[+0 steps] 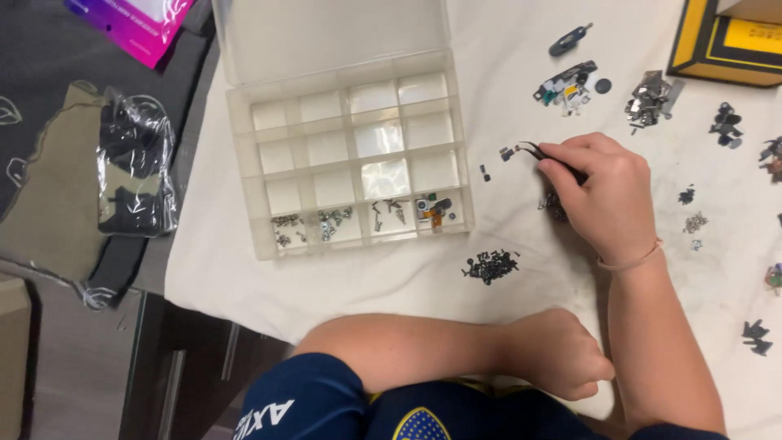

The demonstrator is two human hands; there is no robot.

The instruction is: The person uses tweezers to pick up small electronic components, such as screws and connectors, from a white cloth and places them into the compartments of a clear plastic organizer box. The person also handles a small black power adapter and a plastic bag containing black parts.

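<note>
Right of the organizer box [244, 114] — right hand [607, 191] pinches tweezers [542, 152], tips leftward at a small part [507, 152] | left hand [562, 354] fisted, farther, holding nothing visible.

The right hand [607, 195] holds black tweezers [547, 156] in a pinching grip, tips pointing left at a small dark part [507, 152] on the white cloth [407, 277] covering the table. The left hand [562, 352] rests closed in a fist at the cloth's near edge, holding nothing visible. A heap of black screws [490, 266] lies between the 2 hands. To the left sits a clear compartment box [350, 163], lid open, with screws and small parts only in its nearest row. More piles of small metal parts [652, 99] lie scattered beyond the right hand, near a yellow and black box [725, 41].
</note>
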